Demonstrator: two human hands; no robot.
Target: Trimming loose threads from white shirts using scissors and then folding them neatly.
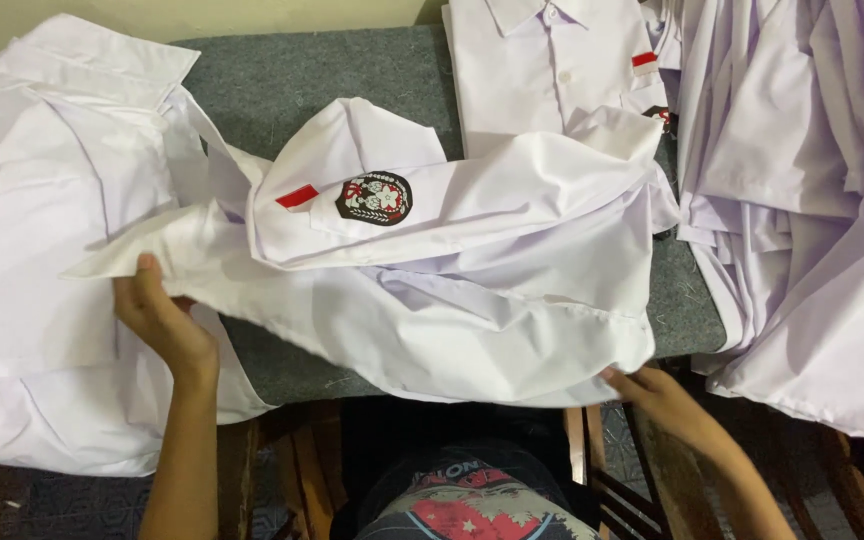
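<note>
White shirt [472, 270] at frame centre is thin, limp cloth, likely light; left hand [157, 315] and right hand [652, 390] pinch its lower edges, suitable holds.

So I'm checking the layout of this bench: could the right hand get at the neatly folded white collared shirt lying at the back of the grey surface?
Probably yes. The right hand grips the hem of the loose white shirt, and the folded white collared shirt lies uncovered beyond it, but the hand would have to pass over the loose one.

We see a white shirt [472, 270] with a red stripe and a black, red and white badge [374, 198] on a grey table [282, 90].
</note>
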